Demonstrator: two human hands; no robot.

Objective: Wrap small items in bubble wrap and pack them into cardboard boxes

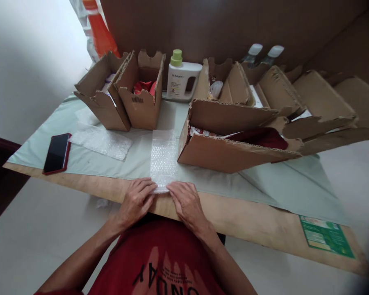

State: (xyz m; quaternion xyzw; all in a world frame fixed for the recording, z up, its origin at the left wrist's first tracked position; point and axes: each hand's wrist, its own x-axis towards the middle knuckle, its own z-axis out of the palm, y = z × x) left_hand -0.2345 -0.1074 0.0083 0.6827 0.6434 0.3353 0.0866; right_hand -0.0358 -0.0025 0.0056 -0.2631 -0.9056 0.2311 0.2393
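Note:
A strip of bubble wrap (164, 157) lies lengthwise on the cloth in front of me, its near end at the table's front edge. On that near end's left corner are the fingers of my left hand (138, 198), closed on the wrap. My right hand (186, 201) grips the right corner, its fingertips pressed together there. The near end looks folded or rolled slightly between the hands; whether anything lies inside cannot be made out. More bubble wrap (101, 141) rests loosely to the left.
A phone (57, 153) lies at the left. Cardboard boxes (140, 106) stand along the back, with a larger one (209, 153) close on the right. Behind them are a white detergent bottle (180, 84) and an orange bottle (101, 35). A green card (326, 235) is at the right edge.

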